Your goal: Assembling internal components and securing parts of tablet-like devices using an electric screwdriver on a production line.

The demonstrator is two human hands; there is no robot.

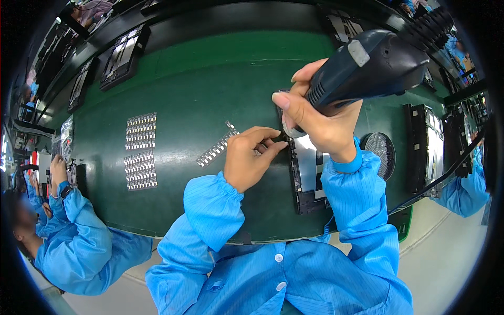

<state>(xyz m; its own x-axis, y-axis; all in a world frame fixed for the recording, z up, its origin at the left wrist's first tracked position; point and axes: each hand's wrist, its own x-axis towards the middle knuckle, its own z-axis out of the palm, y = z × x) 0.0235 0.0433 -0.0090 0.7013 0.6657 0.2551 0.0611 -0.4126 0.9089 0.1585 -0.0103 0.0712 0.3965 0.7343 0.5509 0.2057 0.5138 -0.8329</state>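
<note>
While a black-framed panel lies flat on the green desk, the right hand wraps its grip around a black handheld tool above it, probably tilted to aim its lower end at the panel's left edge. The left hand has a narrow grip at that edge, perhaps steadying something; whether it pinches anything, I cannot tell. A part strip lies just beside it, likely for easy reach; two part sheets lie farther left.
</note>
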